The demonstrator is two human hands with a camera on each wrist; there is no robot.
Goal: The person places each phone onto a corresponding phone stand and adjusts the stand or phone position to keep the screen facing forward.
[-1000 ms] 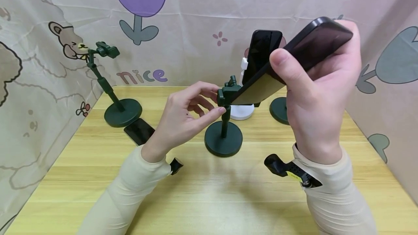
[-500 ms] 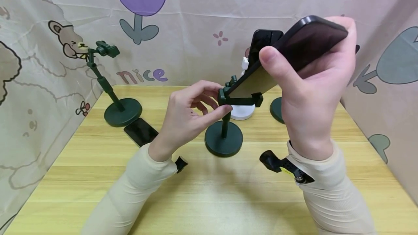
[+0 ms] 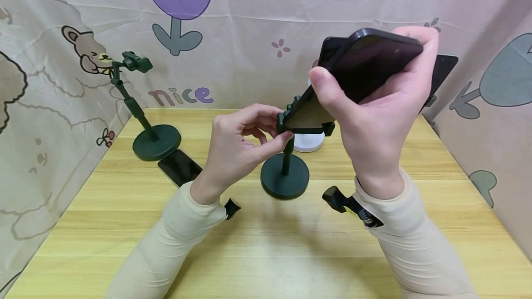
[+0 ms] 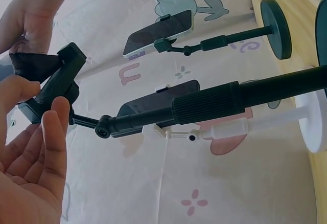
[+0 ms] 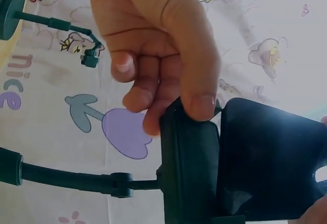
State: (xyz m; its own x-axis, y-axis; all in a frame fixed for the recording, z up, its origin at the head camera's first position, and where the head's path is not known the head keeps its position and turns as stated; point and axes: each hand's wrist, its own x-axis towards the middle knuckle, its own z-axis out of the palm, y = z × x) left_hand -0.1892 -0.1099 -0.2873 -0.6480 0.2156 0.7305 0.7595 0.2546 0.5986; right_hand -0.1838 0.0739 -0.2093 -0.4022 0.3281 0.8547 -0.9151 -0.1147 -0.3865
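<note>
My left hand [image 3: 237, 149] pinches the left end of the clamp of a dark green phone stand [image 3: 284, 176], thumb in front and fingers behind. The stand's round base rests mid-table; its clamp [image 4: 56, 83] shows between the fingers in the left wrist view. My right hand [image 3: 380, 119] grips a black smartphone [image 3: 365, 68] by its sides, tilted. The phone's lower end sits right at the clamp, between its two ends in the head view. In the right wrist view, the phone [image 5: 271, 157] is right beside the clamp [image 5: 189, 168].
Left stands another green phone stand [image 3: 155, 143] with nothing in its clamp; a black phone [image 3: 179, 167] lies flat before it. Behind the middle stand is a white phone stand [image 3: 307, 142] bearing a phone [image 4: 179, 98]. A further green stand [image 4: 276, 28] holds a phone [image 3: 444, 70] at right.
My right hand has moved left and slightly down with the phone, bringing its lower end to the clamp. The left hand keeps its hold. The phone at far right has come into view.
</note>
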